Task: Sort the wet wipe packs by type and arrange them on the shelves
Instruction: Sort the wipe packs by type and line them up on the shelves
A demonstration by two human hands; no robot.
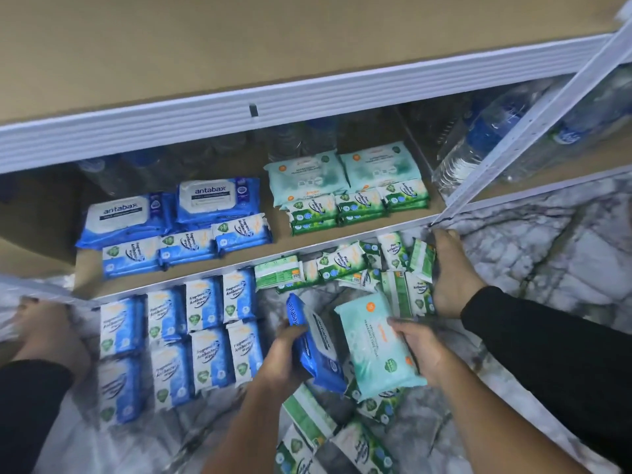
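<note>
Left hand (285,352) grips a blue pack (319,354), right hand (422,348) a mint pack (374,350); either could slip, scattering the small blue packs (178,336) alongside.

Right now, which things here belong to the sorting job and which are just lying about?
Job: blue antabax pack in left hand; teal pack in right hand; loose green packs; blue packs on floor; shelf.
Lying about: water bottles.
</note>
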